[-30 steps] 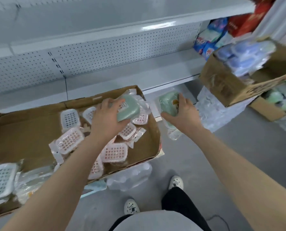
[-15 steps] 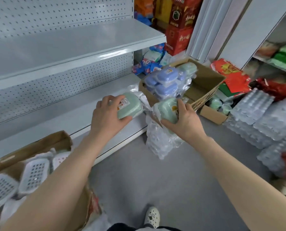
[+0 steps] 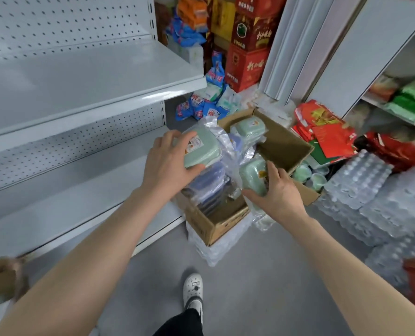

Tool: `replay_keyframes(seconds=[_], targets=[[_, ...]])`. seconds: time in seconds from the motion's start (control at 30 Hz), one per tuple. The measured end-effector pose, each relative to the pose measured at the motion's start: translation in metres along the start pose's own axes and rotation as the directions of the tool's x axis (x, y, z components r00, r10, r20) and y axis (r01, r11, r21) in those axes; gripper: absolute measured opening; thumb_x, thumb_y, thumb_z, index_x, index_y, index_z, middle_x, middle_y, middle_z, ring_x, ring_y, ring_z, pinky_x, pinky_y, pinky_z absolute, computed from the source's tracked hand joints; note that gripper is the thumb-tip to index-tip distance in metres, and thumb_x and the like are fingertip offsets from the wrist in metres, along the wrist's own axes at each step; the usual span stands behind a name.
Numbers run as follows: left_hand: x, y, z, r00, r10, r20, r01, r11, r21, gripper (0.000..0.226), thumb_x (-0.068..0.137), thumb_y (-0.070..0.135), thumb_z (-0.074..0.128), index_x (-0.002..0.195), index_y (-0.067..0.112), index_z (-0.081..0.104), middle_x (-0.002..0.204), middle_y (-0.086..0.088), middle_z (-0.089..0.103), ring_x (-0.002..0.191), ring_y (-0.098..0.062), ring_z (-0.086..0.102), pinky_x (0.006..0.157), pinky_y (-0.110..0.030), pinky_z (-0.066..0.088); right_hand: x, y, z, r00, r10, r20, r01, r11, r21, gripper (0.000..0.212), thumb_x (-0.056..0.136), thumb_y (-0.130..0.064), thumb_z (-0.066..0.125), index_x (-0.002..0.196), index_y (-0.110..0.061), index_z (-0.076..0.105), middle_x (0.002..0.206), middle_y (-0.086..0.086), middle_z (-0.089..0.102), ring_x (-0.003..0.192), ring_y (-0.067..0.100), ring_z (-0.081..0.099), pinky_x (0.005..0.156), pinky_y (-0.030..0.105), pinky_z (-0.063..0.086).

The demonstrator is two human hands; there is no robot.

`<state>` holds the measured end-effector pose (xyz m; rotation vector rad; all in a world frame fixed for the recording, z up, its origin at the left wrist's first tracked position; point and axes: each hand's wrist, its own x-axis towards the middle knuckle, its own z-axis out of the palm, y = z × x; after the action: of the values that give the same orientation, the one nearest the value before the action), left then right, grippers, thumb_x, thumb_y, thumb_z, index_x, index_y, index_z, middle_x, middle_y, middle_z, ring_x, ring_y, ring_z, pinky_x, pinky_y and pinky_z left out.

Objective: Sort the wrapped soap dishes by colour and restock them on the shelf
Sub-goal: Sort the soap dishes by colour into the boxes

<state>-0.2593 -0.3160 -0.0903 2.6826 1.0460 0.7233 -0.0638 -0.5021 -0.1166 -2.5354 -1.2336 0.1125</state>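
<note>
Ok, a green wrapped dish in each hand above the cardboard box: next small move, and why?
Probably lower the green plastic-wrapped soap dish in the left hand into the brown cardboard box, beside the green wrapped dish at its far end, away from the blue wrapped dishes; the green dish in the right hand can follow.

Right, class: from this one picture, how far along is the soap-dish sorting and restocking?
Looks done: a green dish and purple dishes lie in the cardboard box. In hand: left grip holds one wrapped dish, right grip a second wrapped dish, both green. Left: restocking; the shelf shows no dishes.
</note>
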Motion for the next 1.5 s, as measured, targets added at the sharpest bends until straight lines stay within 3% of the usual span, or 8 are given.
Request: replay_keyframes(seconds=[0.3, 0.4, 0.53, 0.77, 1.03, 1.2, 1.3, 1.5], targets=[[0.136, 0.022, 0.063, 0.999, -0.006, 0.042, 0.005, 1.000, 0.024, 0.077, 0.075, 0.053, 0.073, 0.140, 0.026, 0.043, 0.132, -0.009, 0.047, 0.111, -0.031, 0.050, 0.090, -0.044, 0.047, 0.156, 0.077, -0.013, 0.997, 0.077, -0.024, -0.077, 0.997, -0.018, 0.099, 0.075, -0.070, 0.062, 0.146, -0.007, 0.033, 0.129, 0.017, 0.054, 0.118, 0.038, 0.052, 0.097, 0.048, 0.046], [0.156, 0.025, 0.074, 0.999, -0.022, 0.042, 0.020, 0.999, 0.046, 0.076, 0.074, 0.051, 0.074, 0.140, 0.026, 0.044, 0.132, -0.008, 0.047, 0.112, -0.031, 0.049, 0.091, -0.044, 0.046, 0.192, 0.103, -0.010, 0.999, 0.042, -0.020, -0.042, 0.999, -0.021, 0.097, 0.071, -0.071, 0.056, 0.144, -0.009, 0.035, 0.126, 0.018, 0.056, 0.115, 0.040, 0.054, 0.096, 0.053, 0.047], [0.185, 0.036, 0.098, 0.993, -0.121, 0.006, 0.120, 0.989, 0.091, 0.076, 0.072, 0.049, 0.075, 0.138, 0.026, 0.046, 0.131, -0.009, 0.047, 0.112, -0.034, 0.048, 0.094, -0.047, 0.046, 0.255, 0.137, 0.004, 0.983, -0.104, 0.148, 0.117, 0.990, -0.083, 0.090, 0.075, -0.049, 0.072, 0.145, -0.012, 0.029, 0.132, 0.016, 0.051, 0.120, 0.038, 0.050, 0.103, 0.051, 0.042], [0.206, 0.074, 0.146, 0.928, -0.364, -0.079, 0.372, 0.911, 0.180, 0.075, 0.070, 0.048, 0.077, 0.135, 0.024, 0.050, 0.132, -0.011, 0.049, 0.110, -0.036, 0.049, 0.089, -0.048, 0.048, 0.317, 0.182, 0.065, 0.675, -0.434, 0.597, 0.657, 0.721, -0.220, 0.094, 0.076, -0.047, 0.076, 0.148, -0.021, 0.021, 0.144, 0.002, 0.043, 0.128, 0.024, 0.046, 0.107, 0.039, 0.038], [0.205, 0.097, 0.166, 0.873, -0.469, -0.134, 0.487, 0.829, 0.273, 0.071, 0.067, 0.047, 0.073, 0.131, 0.025, 0.054, 0.125, -0.011, 0.053, 0.104, -0.037, 0.053, 0.087, -0.049, 0.050, 0.356, 0.203, 0.135, 0.461, -0.413, 0.785, 0.793, 0.588, -0.156, 0.080, 0.087, -0.022, 0.068, 0.151, -0.026, 0.022, 0.159, 0.002, 0.027, 0.146, 0.026, 0.025, 0.118, 0.045, 0.019], [0.210, 0.112, 0.172, 0.878, -0.463, -0.117, 0.476, 0.827, 0.298, 0.072, 0.068, 0.046, 0.075, 0.134, 0.025, 0.051, 0.129, -0.010, 0.051, 0.108, -0.036, 0.051, 0.088, -0.048, 0.047, 0.363, 0.209, 0.151, 0.453, -0.465, 0.760, 0.777, 0.623, -0.082, 0.086, 0.087, -0.013, 0.065, 0.155, -0.024, 0.014, 0.162, 0.002, 0.016, 0.149, 0.025, 0.016, 0.120, 0.045, 0.012], [0.214, 0.132, 0.179, 0.888, -0.444, -0.119, 0.459, 0.845, 0.274, 0.071, 0.070, 0.052, 0.063, 0.134, 0.024, 0.050, 0.129, -0.010, 0.050, 0.109, -0.035, 0.050, 0.088, -0.048, 0.048, 0.362, 0.217, 0.128, 0.476, -0.562, 0.677, 0.769, 0.639, -0.011, 0.081, 0.087, -0.016, 0.068, 0.153, -0.024, 0.022, 0.159, 0.002, 0.026, 0.147, 0.023, 0.024, 0.121, 0.042, 0.022], [0.210, 0.187, 0.218, 0.939, -0.339, -0.063, 0.344, 0.913, 0.221, 0.070, 0.073, 0.047, 0.067, 0.136, 0.024, 0.049, 0.135, -0.009, 0.047, 0.119, -0.032, 0.047, 0.094, -0.049, 0.045, 0.392, 0.249, 0.046, 0.611, -0.770, 0.182, 0.783, 0.622, 0.000, 0.044, 0.091, -0.023, 0.050, 0.133, -0.011, 0.053, 0.125, 0.012, 0.060, 0.109, 0.033, 0.059, 0.090, 0.045, 0.050]])
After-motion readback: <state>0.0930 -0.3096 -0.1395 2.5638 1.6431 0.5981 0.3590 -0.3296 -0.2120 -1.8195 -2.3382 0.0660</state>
